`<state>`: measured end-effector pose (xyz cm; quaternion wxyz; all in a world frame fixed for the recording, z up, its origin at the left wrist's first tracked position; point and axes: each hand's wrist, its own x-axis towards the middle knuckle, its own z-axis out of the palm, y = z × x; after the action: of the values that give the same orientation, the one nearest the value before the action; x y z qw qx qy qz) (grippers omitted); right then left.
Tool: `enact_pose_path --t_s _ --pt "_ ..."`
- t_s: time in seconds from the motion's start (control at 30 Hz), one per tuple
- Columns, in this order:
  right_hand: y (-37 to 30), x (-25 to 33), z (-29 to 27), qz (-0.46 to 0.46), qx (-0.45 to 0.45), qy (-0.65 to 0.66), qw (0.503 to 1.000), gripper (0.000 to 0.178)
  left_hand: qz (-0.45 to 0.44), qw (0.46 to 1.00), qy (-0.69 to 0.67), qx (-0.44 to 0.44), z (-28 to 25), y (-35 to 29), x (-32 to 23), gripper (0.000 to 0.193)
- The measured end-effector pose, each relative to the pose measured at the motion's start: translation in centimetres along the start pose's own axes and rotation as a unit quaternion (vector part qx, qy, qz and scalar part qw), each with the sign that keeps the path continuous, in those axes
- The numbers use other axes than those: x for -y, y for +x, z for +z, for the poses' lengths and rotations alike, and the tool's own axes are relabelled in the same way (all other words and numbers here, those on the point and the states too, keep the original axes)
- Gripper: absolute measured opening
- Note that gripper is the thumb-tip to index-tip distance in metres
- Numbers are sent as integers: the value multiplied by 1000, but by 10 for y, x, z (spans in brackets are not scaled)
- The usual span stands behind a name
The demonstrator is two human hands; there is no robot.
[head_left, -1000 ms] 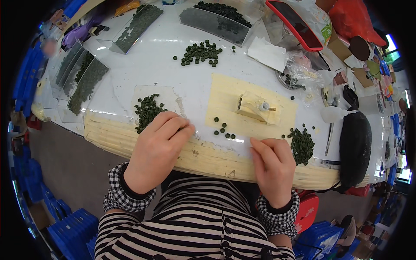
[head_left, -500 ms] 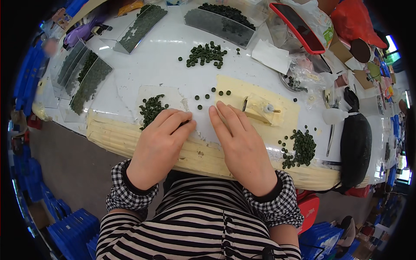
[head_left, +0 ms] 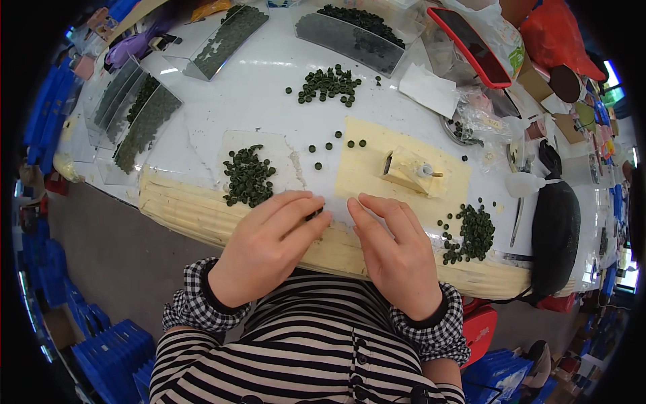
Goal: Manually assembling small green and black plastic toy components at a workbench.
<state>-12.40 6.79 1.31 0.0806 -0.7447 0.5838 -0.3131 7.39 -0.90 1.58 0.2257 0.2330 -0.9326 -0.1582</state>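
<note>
My left hand [head_left: 269,246] is closed above the table's padded front edge. Thumb and fingertips come together round a small dark green part [head_left: 313,215], mostly hidden. To the right, my right hand [head_left: 397,252] has its fingertips drawn together, and anything between them is hidden. Left of my left hand lies a heap of dark green round parts [head_left: 249,178] on a clear sheet [head_left: 282,145]. Several loose green pieces [head_left: 318,165] lie just beyond my hands. Ahead of my right hand, a small yellow taped block with a pin [head_left: 412,172] rests on a yellow sheet [head_left: 350,178].
More green parts form a heap [head_left: 476,232] at the right and another [head_left: 330,86] farther back. Clear bins of green parts [head_left: 350,44] stand along the back and left. A red-cased phone [head_left: 471,50], white tissue [head_left: 428,89] and black pouch [head_left: 555,229] are at the right.
Both hands have drawn back toward me and slightly right, exposing more of the left green heap. The whole view has shifted slightly.
</note>
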Motion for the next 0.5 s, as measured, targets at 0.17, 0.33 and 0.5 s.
enact_pose_path --t_s 0.17,0.33,0.5 --pt "4 4 13 -17 6 7 1000 41 -138 990 29 12 -34 -11 10 45" --pt "26 18 33 -100 25 -3 995 45 -158 987 0 3 -27 -14 11 36" --pt "18 15 33 -98 40 -8 994 42 -125 992 -30 -4 -20 -10 7 26"
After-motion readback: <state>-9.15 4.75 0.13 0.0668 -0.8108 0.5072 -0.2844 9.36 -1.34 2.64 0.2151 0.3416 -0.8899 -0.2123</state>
